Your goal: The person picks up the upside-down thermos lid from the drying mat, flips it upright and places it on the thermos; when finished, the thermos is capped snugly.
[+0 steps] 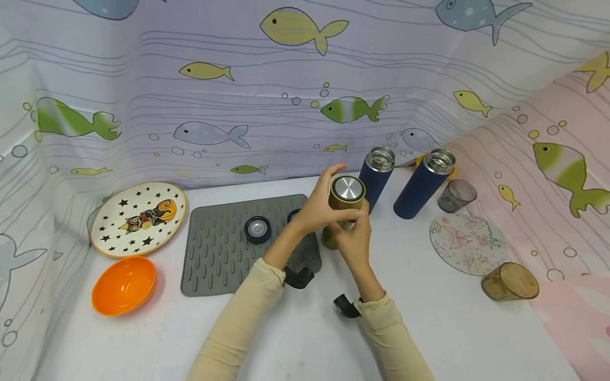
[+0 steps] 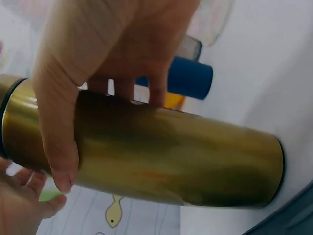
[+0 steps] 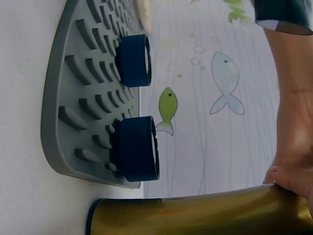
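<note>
A gold metal bottle [image 1: 344, 202] with a silver-topped lid [image 1: 348, 187] stands tilted on the white table, held by both hands. My left hand [image 1: 316, 209] curls round its upper part just below the lid. My right hand [image 1: 355, 238] grips the body lower down. In the left wrist view the left hand's thumb [image 2: 58, 152] lies across the gold bottle [image 2: 186, 156], with the fingers wrapped behind it. The right wrist view shows the gold bottle [image 3: 195, 215] along the bottom and my right hand [image 3: 293, 147] at the right edge.
Two open dark blue bottles [image 1: 376, 177] [image 1: 424, 185] stand just behind the gold one. A grey ridged mat [image 1: 224, 254] carries two blue lids [image 1: 258, 229] [image 1: 293, 214]. Left: a star-patterned plate [image 1: 138, 218] and an orange bowl [image 1: 124, 284]. Right: a grey glass [image 1: 456, 196], a floral coaster [image 1: 468, 243], a tipped amber cup [image 1: 510, 281].
</note>
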`<state>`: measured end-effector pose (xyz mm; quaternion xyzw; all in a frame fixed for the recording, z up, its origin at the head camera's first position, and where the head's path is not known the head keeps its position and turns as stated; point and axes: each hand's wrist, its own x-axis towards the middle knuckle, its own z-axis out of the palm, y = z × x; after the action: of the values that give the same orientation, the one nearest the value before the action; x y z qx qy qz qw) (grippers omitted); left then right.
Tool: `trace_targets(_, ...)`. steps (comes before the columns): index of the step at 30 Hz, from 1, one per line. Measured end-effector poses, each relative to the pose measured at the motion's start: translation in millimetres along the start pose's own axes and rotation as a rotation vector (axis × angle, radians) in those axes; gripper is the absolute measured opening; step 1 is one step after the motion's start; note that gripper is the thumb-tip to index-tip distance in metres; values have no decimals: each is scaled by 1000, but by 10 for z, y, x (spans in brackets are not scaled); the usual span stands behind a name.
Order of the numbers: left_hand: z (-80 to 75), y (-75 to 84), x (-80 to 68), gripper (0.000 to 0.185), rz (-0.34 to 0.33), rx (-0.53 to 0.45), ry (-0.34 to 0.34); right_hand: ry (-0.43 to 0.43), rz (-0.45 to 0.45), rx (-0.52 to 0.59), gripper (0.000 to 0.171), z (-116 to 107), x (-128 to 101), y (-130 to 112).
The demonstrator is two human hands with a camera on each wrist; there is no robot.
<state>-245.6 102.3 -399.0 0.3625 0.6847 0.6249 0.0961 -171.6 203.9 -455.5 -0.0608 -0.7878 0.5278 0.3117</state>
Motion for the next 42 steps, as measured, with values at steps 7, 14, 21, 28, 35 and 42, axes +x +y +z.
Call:
trace_targets(7, -22, -10, -1, 83, 9, -36, -23, -10, 6, 22, 66, 8, 6, 13)
trace_targets(14, -9, 1, -4, 86, 14, -29, -17, -14, 24, 22, 69, 2, -2, -2)
trace_targets(21, 24, -7, 1, 88, 22, 34, 24, -13, 37, 48, 73, 5, -12, -10)
trace_targets(28, 7, 21, 1, 97, 4, 18, 25, -24, 55, 35, 64, -18, -12, -234)
trace_targets(35, 19, 25, -2, 91, -6, 21, -6, -20, 39, 43, 71, 20, -8, -5)
trace_targets(42, -18, -1, 71, 72, -46, 32, -35, -12, 21, 11, 73, -13, -1, -10)
